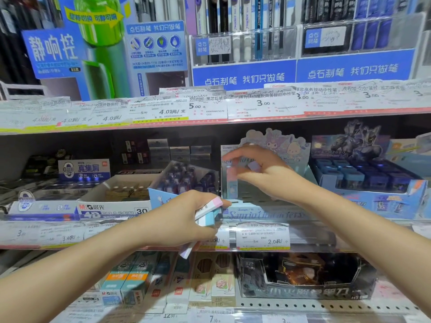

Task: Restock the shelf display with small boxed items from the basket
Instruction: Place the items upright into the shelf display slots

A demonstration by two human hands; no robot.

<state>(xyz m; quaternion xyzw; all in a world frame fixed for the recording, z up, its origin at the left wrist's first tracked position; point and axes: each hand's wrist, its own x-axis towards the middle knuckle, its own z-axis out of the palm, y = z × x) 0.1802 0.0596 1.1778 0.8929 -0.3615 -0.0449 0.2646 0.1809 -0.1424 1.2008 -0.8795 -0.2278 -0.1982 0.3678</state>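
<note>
My left hand (pixel 186 217) grips a stack of several small pastel boxes (pixel 210 212), pink, white and teal, with one lilac box sticking out below the palm. It hovers in front of the middle shelf edge. My right hand (pixel 258 170) reaches into the pale blue cartoon display box (pixel 268 212) and pinches a small lilac box (pixel 254 165) between fingers and thumb. One pink and blue box (pixel 232 183) stands upright inside the display, just left of my right hand. The basket is out of view.
A tilted blue carton of small dark items (pixel 186 180) sits left of the display. A white eraser carton (pixel 116 201) lies further left. A blue sharpener display (pixel 368 183) stands on the right. Price labels (pixel 262 234) line the shelf edge.
</note>
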